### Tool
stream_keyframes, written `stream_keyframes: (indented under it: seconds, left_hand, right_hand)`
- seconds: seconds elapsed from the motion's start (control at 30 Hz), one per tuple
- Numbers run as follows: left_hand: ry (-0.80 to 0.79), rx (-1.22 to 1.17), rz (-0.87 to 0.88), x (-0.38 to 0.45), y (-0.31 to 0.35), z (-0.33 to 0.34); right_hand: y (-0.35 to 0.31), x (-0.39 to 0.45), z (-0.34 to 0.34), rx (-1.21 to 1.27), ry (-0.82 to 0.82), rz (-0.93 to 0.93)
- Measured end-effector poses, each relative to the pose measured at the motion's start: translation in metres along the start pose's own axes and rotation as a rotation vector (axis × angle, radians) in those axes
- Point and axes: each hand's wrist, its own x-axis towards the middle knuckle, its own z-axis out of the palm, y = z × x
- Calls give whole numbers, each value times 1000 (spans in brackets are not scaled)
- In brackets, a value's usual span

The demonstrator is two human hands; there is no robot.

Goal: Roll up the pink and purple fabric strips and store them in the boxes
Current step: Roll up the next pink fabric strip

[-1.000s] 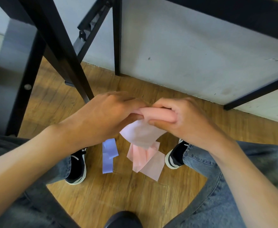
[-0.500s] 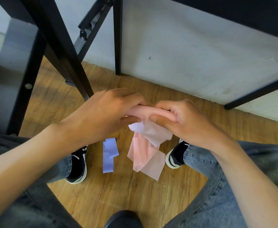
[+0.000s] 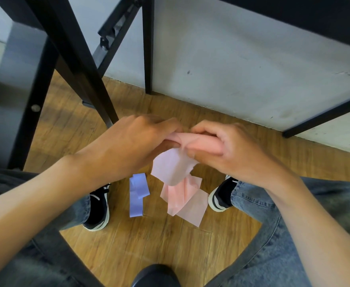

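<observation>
Pink strip (image 3: 180, 183) part-rolled between left hand (image 3: 128, 146) and right hand (image 3: 230, 150)

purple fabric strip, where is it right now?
In the head view the purple fabric strip lies untouched on the wooden floor, between the two black shoes, just left of the pink fabric strip's loose tail.

Both forearms reach in from the lower corners and meet at mid-frame. The left hand (image 3: 128, 146) lies knuckles up, fingertips curled in a pinch. The right hand (image 3: 228, 150) faces it, fingers and thumb curled, gripping.
</observation>
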Motion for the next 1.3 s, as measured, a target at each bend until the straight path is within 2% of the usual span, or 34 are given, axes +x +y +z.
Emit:
stream_keyframes:
  seconds: [0.37,0.53,0.73,0.93,1.13,1.3]
  left_hand:
    - [57,-15,48,0,-1,-2]
    - [23,7,46,-2,-2,3]
    - [41,33,52,0,-2,-2]
    - [42,67,57,0,-1,2]
    - [0,29,28,-1,-1,-1]
    - [11,27,70,-2,-1,1]
  right_hand:
    - [3,1,1,14,-38,8]
    - [5,2,2,1,27,10]
    - [6,1,3,-9,-45,1]
    - [7,4,3,-73,9,-18]
    - [7,2,2,-28,-55,-4]
    - [2,2,2,-69,17,-6]
